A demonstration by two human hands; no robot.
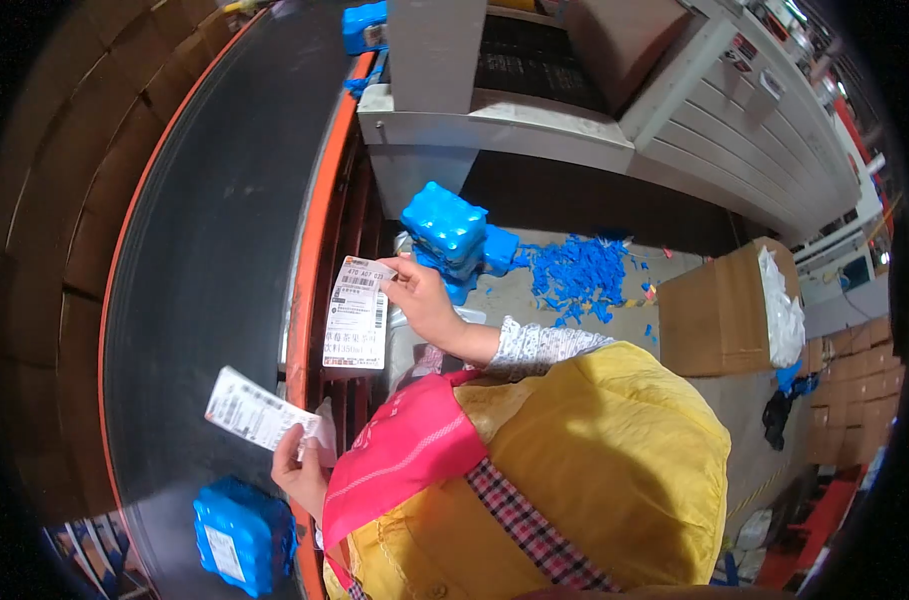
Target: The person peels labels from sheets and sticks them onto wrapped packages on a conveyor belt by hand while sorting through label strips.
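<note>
Yellow cloth (614,450) is nearest; the left hand (302,482) pinches a white printed paper label (249,411) above the black conveyor belt (214,220), the right hand (429,308) a second label (353,325) by its orange rail (326,180); beyond stand blue film-wrapped bundles (442,224).

Brown cartons (74,200) stacked beside black conveyor (214,200); grey floor (754,440).

Wears a creased yellow garment (624,440). Bright pink cloth panel (399,465) shows pale stitched lines, white marking. Strap (529,520) is checked pink, black, white. Right sleeve (544,342) is white, small dark pattern. Right hand (429,305), left hand (304,478) are bare.
</note>
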